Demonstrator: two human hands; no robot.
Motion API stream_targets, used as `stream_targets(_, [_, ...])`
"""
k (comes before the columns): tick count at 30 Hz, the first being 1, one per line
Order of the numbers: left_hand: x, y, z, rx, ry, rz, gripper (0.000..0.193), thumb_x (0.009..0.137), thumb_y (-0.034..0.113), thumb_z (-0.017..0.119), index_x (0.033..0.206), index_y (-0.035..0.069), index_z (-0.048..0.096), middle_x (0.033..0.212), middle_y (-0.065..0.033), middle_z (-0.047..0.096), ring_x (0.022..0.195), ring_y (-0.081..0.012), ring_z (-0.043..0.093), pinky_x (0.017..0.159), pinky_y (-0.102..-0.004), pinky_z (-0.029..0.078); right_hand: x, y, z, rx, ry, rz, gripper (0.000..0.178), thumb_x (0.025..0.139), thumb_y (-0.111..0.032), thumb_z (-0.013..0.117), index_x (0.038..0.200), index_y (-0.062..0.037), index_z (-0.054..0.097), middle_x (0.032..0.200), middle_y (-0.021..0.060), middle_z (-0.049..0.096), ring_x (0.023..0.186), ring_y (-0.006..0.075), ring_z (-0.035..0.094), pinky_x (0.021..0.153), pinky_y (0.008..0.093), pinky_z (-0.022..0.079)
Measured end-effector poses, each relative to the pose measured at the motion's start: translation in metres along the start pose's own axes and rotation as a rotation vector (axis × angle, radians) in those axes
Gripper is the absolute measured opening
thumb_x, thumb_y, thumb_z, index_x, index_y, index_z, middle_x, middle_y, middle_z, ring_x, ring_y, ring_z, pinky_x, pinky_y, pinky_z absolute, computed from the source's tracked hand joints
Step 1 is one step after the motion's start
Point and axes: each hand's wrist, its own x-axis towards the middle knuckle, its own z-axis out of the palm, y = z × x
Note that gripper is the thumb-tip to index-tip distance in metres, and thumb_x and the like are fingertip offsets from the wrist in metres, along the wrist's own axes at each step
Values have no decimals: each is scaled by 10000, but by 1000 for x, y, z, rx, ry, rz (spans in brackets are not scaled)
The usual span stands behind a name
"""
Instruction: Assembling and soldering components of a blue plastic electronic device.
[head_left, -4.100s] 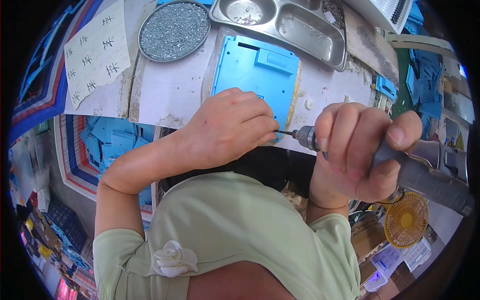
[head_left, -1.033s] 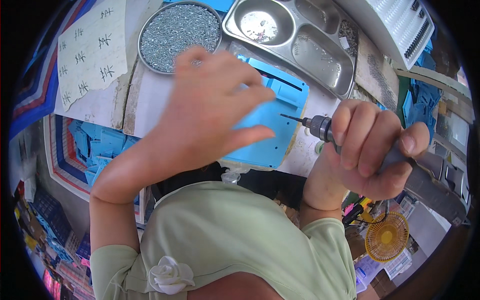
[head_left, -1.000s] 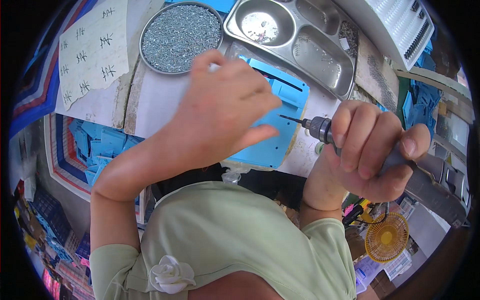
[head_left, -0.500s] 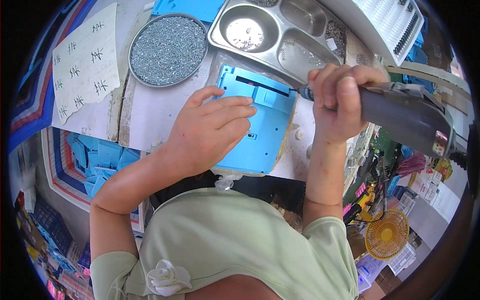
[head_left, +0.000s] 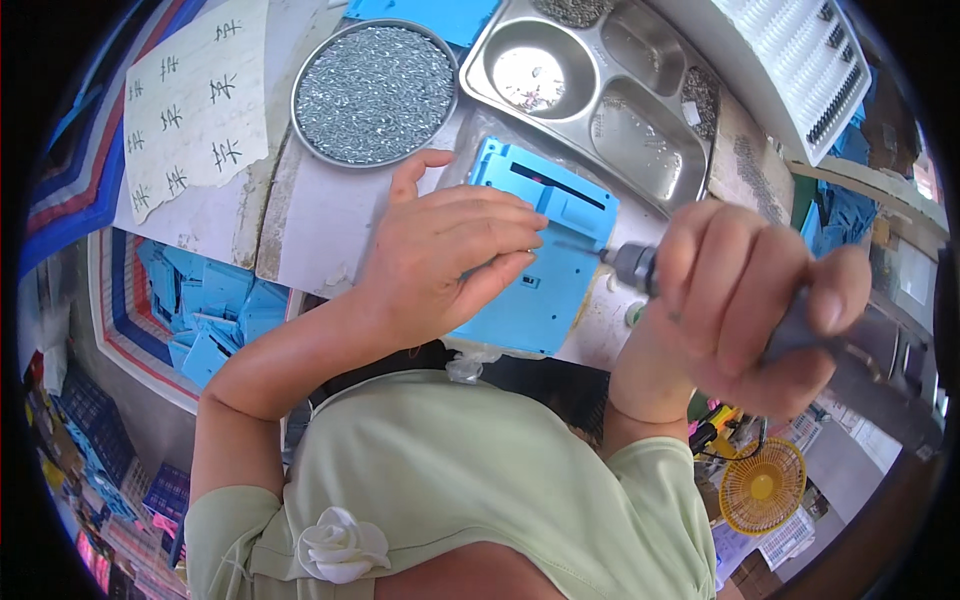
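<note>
A flat light-blue plastic panel [head_left: 560, 285] with a long dark slot lies on the table in front of me. Over its left part is my left hand [head_left: 440, 240], thumb and forefinger tips brought together and the little finger raised. Anything between those tips is too small to make out. My right hand [head_left: 745, 300] grips a dark grey power screwdriver [head_left: 640, 268], blurred by motion. Its thin bit points left over the panel, close to my left fingertips.
A round metal dish [head_left: 375, 95] full of small metal screws stands behind my left hand. Right of it is a steel compartment tray [head_left: 600, 75] with small parts. A white ribbed tray [head_left: 800, 60] stands far right. Blue plastic pieces [head_left: 215, 310] fill a striped bag at left.
My right hand has drawn the screwdriver back from the slot's right end, toward me and right, and turned it. My left hand stays over the panel. The whole view has shifted slightly.
</note>
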Motion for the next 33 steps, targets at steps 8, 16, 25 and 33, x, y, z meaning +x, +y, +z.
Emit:
stream_targets(8, [-7,-8,-5,35,88,-4,175,793,105,801,947,156,734,1004,20,761,987,-179,719,1100,-490,295,9,15,15,-15,-123,49,278,1028,-336,624,1216,-173,500,669,-64,586,544,92,533,535,273,429])
stream_targets(16, [24,-55,-69,620,281,-154,140,810,231,804,902,148,740,991,50,668,1038,-169,596,1016,-474,330,31,53,8,-31,-4,-49,216,1053,-226,497,1249,-139,515,647,-32,472,576,126,464,633,352,437])
stream_targets(25, [11,-85,-69,588,212,-131,65,870,170,759,888,110,775,918,17,690,981,-181,607,990,-417,333,35,100,14,18,185,-97,223,936,-20,661,1060,5,476,657,75,555,506,115,493,490,291,454])
stream_targets(33, [11,-96,-68,577,196,-124,107,863,230,759,850,130,723,821,11,674,855,-212,625,853,-407,417,29,103,13,-536,104,3,92,986,-29,507,1034,-77,445,623,41,461,522,141,421,527,335,415])
